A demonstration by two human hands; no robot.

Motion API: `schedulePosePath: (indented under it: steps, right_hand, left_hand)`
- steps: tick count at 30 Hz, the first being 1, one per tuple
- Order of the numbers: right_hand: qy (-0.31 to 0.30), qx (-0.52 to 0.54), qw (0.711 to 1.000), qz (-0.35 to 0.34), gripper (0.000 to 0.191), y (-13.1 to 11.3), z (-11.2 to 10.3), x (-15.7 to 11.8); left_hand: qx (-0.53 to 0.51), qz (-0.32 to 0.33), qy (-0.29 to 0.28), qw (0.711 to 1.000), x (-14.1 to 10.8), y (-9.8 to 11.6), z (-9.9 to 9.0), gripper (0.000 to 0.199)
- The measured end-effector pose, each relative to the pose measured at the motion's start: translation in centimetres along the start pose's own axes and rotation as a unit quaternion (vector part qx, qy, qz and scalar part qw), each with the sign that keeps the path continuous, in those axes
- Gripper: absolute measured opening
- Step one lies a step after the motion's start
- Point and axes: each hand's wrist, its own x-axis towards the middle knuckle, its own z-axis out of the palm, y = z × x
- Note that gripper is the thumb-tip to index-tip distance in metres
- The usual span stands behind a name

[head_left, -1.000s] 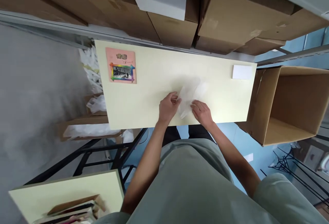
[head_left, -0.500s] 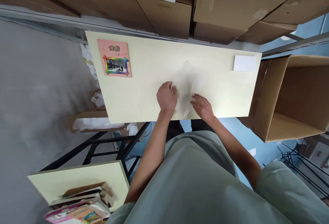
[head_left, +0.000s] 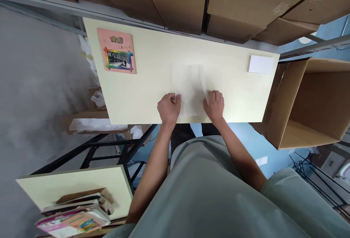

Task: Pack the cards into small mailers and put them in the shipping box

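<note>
A thin, translucent plastic bag (head_left: 190, 88) is spread on the pale table (head_left: 139, 99) between my hands, its faint outline hard to make out. My left hand (head_left: 168, 107) pinches its left edge between thumb and fingers. At the opposite edge, the thumb and fingers of my right hand (head_left: 214, 105) grip the bag where the side stands up in a fold. Far to the left lies a pink booklet (head_left: 117, 50) with a rainbow-framed picture on its cover. A small stack of white cards or a white box (head_left: 260, 64) sits near the table's right end.
Cardboard boxes (head_left: 175, 6) line a shelf beyond the table's far edge. An open cardboard box (head_left: 318, 103) stands against the right end. At lower left, a smaller board (head_left: 82, 178) carries piled booklets (head_left: 73, 216). Boxes with white plastic (head_left: 94, 124) sit below left.
The bag has gone from a slanted position to lying straighter and flatter. My hands have moved apart slightly, both holding its edges. The view has shifted a little.
</note>
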Motion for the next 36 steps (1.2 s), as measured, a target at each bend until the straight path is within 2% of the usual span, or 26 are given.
schedulePosePath:
  steps: [3,6,8,11,13,15,17,19,23,28,31,33,34,36]
  right_hand:
    - [0.022,0.056,0.997,0.043,0.025,1.4,-0.5,0.2]
    - [0.003,0.143,0.983,0.116,0.036,2.2,-1.6,0.5]
    - [-0.022,0.201,0.967,0.157,0.035,2.2,-2.3,0.9]
    - [-0.034,0.28,0.942,0.184,0.029,2.0,-2.9,1.7]
    - [-0.023,0.29,0.937,0.193,0.03,2.1,-3.2,2.3]
    - [-0.007,0.263,0.946,0.191,0.029,2.3,-3.5,3.3]
    - [-0.003,0.23,0.961,0.155,0.026,2.5,-4.0,4.9]
    - [-0.013,0.207,0.975,0.076,0.024,2.6,-4.7,7.1]
    - [-0.053,0.154,0.983,-0.087,0.023,1.8,-6.0,12.6]
    - [-0.117,0.058,0.977,-0.168,0.023,0.4,-5.3,17.6]
    - [-0.121,0.034,0.975,-0.182,0.023,-0.1,-4.8,18.0]
    - [-0.096,0.028,0.979,-0.177,0.03,-0.2,-5.0,17.0]
    - [-0.077,0.026,0.982,-0.169,0.035,-0.3,-5.2,16.0]
    - [-0.04,0.024,0.988,-0.148,0.045,-0.4,-5.6,13.5]
  left_hand:
    - [-0.008,-0.002,0.006,1.0,-0.1,-0.5,0.0,0.018]
    - [-0.02,-0.006,0.007,1.0,-0.1,-0.5,0.2,0.018]
    - [-0.025,-0.009,0.009,1.0,-0.2,-0.5,0.3,0.018]
    - [-0.034,-0.014,0.015,0.999,-0.2,-0.5,0.3,0.017]
    - [-0.051,-0.023,0.025,0.998,-0.2,-0.7,0.3,0.018]
    - [-0.082,-0.034,0.045,0.995,-0.6,-0.8,0.3,0.02]
    - [-0.127,-0.047,0.069,0.988,-1.4,-0.8,0.7,0.021]
    - [-0.181,-0.063,0.068,0.979,-2.6,-0.5,1.4,0.022]
    - [-0.289,-0.098,-0.031,0.952,-5.9,0.8,4.1,0.036]
    - [-0.359,-0.163,-0.138,0.909,-8.6,3.4,7.6,0.044]
    - [-0.372,-0.205,-0.197,0.884,-9.3,4.4,7.9,0.05]
    - [-0.361,-0.178,-0.215,0.89,-9.1,4.6,6.8,0.061]
    - [-0.346,-0.143,-0.199,0.906,-8.7,4.6,6.0,0.065]
    - [-0.291,-0.034,-0.108,0.95,-7.0,4.6,4.3,0.066]
